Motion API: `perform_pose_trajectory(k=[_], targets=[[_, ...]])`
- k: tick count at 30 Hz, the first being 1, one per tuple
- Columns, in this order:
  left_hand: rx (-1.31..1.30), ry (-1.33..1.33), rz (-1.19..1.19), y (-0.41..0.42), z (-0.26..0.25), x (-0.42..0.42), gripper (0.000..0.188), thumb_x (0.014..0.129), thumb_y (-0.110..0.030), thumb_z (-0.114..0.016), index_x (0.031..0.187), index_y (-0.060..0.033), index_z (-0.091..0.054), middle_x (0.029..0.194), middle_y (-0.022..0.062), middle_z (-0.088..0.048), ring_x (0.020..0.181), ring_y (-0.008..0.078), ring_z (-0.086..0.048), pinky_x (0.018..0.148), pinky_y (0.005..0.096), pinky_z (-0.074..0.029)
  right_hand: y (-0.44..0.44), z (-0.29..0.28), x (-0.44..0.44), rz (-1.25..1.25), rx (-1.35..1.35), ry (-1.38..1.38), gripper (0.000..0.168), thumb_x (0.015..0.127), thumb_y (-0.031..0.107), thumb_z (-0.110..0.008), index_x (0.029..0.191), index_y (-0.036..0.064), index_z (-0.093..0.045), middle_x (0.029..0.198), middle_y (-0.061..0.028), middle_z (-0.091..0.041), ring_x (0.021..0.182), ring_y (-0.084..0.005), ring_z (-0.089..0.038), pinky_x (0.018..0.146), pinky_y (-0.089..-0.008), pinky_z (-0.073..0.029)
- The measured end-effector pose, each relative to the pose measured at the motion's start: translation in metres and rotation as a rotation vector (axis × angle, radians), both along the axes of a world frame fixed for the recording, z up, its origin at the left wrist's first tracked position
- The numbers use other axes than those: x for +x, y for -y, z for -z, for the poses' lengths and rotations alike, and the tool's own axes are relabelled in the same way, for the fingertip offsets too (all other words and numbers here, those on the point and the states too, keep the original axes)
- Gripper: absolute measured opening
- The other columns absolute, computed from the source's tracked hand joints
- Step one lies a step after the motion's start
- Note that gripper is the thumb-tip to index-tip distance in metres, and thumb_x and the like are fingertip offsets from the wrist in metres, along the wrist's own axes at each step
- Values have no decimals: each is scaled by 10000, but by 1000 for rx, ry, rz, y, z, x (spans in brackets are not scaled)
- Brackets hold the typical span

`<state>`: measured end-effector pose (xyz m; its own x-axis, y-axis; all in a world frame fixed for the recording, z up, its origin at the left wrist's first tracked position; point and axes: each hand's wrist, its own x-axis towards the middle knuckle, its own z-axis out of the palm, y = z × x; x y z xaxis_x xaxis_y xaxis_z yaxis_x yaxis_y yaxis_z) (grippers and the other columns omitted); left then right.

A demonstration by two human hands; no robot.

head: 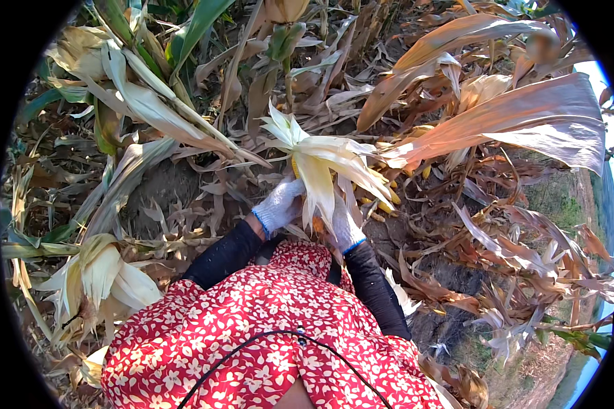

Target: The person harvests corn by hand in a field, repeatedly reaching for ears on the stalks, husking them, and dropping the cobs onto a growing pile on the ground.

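An ear of corn (pixel 295 167) shows a strip of yellow kernels beneath pale husk leaves (pixel 314 158) that spread outward and droop. My left hand (pixel 281 205), in a white knit glove with a blue cuff, grips the ear from its left side. On the other side my right hand (pixel 345 225), gloved alike, is at the hanging husk; leaves cover its fingers, and it seems to hold them. Just right of that hand, several bare yellow corn ears (pixel 384 202) lie on the ground, partly under dry leaves.
Dry corn stalks and leaves surround me. A broad dry leaf (pixel 517 120) reaches in from the right. A slanting stalk (pixel 184 107) stands ahead to the left. Another husk-covered ear (pixel 102 281) hangs at left. Bare soil (pixel 163 189) shows between fallen leaves.
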<state>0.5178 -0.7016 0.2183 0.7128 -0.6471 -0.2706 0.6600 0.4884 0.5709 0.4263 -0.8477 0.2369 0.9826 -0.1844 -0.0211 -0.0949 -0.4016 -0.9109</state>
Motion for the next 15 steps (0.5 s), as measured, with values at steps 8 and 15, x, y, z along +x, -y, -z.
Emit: perform_pose_trajectory(k=[8, 15], targets=[[-225, -180, 58, -4, 1, 23, 375, 1000, -247, -538, 1334, -82, -504, 1245, 67, -605, 1149, 185, -581, 1004, 382, -472, -4, 12, 14, 79, 1463, -349, 481, 934, 461, -620, 1249, 103, -554, 1066, -108, -644, 880, -198, -650, 757, -366, -581], [-78, -47, 73, -1, 4, 3, 380, 997, -219, -528, 1353, -88, -505, 1286, 75, -599, 1146, 213, -591, 1004, 376, -475, -2, 5, 4, 69, 905, -311, 401, 968, 322, -609, 1315, 145, -517, 1208, -122, -583, 1071, -221, -607, 869, -396, -551]])
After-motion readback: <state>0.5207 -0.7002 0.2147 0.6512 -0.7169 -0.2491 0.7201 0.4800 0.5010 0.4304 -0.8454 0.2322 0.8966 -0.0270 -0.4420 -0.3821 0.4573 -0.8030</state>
